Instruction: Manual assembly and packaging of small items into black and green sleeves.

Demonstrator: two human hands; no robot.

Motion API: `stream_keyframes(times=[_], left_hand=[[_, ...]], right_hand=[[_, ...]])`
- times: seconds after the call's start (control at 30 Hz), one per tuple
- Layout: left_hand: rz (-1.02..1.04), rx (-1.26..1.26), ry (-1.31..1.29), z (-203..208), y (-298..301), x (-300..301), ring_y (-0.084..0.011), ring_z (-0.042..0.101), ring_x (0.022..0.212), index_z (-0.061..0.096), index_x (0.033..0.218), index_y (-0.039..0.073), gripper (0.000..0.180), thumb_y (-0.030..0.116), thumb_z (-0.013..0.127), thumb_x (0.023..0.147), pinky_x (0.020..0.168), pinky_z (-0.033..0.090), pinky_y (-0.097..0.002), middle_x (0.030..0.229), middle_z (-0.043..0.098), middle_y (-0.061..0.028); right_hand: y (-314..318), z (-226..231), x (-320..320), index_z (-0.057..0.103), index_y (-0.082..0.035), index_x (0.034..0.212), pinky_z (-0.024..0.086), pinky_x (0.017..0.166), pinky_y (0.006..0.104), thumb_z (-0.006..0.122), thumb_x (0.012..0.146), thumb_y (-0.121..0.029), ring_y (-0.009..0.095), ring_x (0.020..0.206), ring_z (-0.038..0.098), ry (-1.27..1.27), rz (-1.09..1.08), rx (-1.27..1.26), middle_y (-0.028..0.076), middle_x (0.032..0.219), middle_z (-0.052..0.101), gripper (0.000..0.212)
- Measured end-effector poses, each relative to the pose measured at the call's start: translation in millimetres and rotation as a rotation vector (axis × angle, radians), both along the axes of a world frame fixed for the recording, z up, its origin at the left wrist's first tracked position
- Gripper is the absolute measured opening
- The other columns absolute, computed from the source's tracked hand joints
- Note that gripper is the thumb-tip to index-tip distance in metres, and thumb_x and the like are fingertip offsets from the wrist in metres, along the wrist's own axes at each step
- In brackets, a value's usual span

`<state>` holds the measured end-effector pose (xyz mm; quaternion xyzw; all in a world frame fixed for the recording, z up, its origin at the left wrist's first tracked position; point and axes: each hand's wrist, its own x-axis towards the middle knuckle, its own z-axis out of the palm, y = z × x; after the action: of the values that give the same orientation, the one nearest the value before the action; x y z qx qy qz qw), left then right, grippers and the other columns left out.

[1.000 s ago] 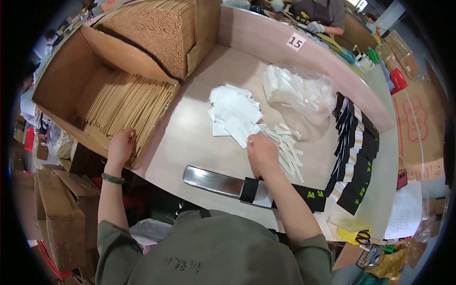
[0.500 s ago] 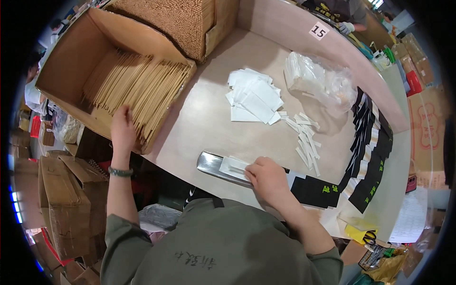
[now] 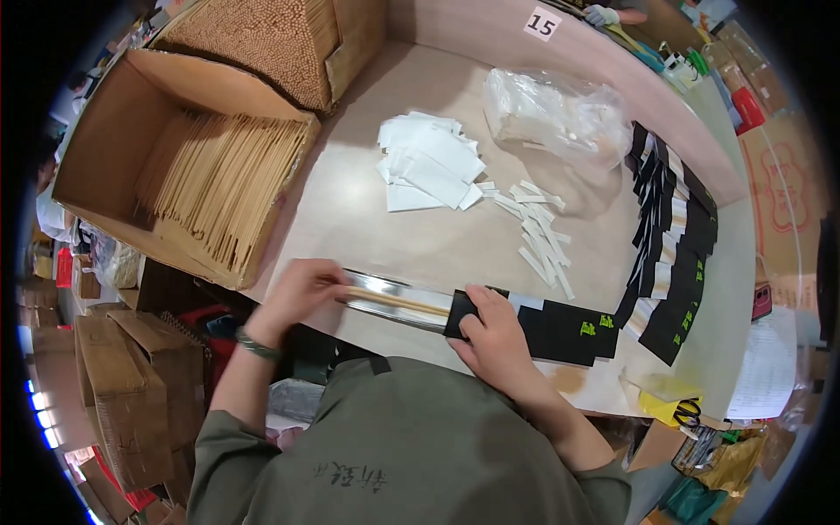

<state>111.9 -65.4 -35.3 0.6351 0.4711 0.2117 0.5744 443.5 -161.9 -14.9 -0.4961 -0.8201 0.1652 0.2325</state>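
Note:
A pair of chopsticks [image 3: 398, 300] lies along a shiny metal trough [image 3: 385, 284] at the table's near edge. My left hand [image 3: 308, 287] pinches their left ends. At their right ends is a black paper sleeve [image 3: 458, 312], held closed-fingered by my right hand [image 3: 499, 337]; how far the sticks reach inside is hidden. Right of that hand, more flat black sleeves [image 3: 564, 332] with green print lie overlapped. Further up the table are a pile of white paper packets [image 3: 429, 162] and a scatter of narrow white paper strips [image 3: 542, 236].
An open cardboard box [image 3: 114, 166] of wrapped-looking chopsticks [image 3: 219, 179] stands at left, a box of packed sticks [image 3: 254, 44] behind it. A clear plastic bag [image 3: 556, 114] of white packets lies at the back. Stacked sleeves [image 3: 674, 245] line the right, by a raised partition [image 3: 612, 66].
My left hand has come from the chopstick box to the trough, bringing chopsticks. My right hand, earlier on white paper pieces in the trough, now grips a black sleeve. The view has shifted slightly.

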Motion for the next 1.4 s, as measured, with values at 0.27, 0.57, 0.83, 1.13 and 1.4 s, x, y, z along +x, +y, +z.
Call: stream_keyframes(times=[0.27,0.57,0.83,1.13,1.4], left_hand=[[0.14,0.493,0.298,1.8,-26.1,96.9,-0.0255,0.065,0.086,0.065,0.102,0.002,0.026,0.005,0.076,0.078,0.073,0.053,-0.036,0.095,0.062,-0.0112],[-0.165,0.636,0.235,43.9,-35.4,111.4,-0.0303,0.058,0.102,0.052,0.127,0.005,0.065,0.023,0.082,0.072,0.089,0.048,-0.0393,0.116,0.055,-0.0171],[-0.113,0.35,0.602,42.4,-20.9,98.5,-0.035,0.064,0.081,0.055,0.094,0.006,0.048,0.033,0.083,0.066,0.066,0.052,-0.0401,0.092,0.066,-0.0112],[-0.62,0.142,-0.152,41.7,-54.4,154.7,-0.0263,0.061,0.092,0.055,0.114,0.002,0.047,0.013,0.072,0.072,0.081,0.05,-0.036,0.105,0.06,-0.0179],[-0.072,0.482,0.476,20.6,-44.8,100.7,-0.0357,0.063,0.088,0.055,0.117,0.005,0.051,0.017,0.078,0.072,0.074,0.052,-0.0421,0.1,0.06,-0.0146]], right_hand=[[7.7,2.3,-12.0,0.058,-0.002,0.095,0.041,0.097,0.0507,0.081,0.07,-0.022,0.04,0.12,0.05,-0.111,-0.099,-0.05,0.023,0.131,0.053,0.039],[8.5,12.9,-2.6,0.062,-0.011,0.103,0.045,0.089,0.0478,0.08,0.069,-0.021,0.037,0.107,0.054,-0.024,-0.037,0.002,0.019,0.113,0.055,0.039],[36.3,44.1,175.7,0.069,-0.006,0.077,0.048,0.088,0.0409,0.08,0.077,-0.021,0.032,0.104,0.06,-0.313,-0.382,0.068,0.017,0.113,0.062,0.018],[16.5,12.0,59.0,0.06,-0.003,0.087,0.044,0.097,0.0433,0.073,0.083,-0.033,0.04,0.119,0.051,-0.245,0.111,-0.013,0.023,0.122,0.056,0.033],[11.4,4.8,13.2,0.058,-0.004,0.077,0.048,0.063,0.0471,0.058,0.094,-0.031,0.038,0.071,0.062,-0.179,-0.382,-0.394,0.015,0.071,0.063,0.032]])
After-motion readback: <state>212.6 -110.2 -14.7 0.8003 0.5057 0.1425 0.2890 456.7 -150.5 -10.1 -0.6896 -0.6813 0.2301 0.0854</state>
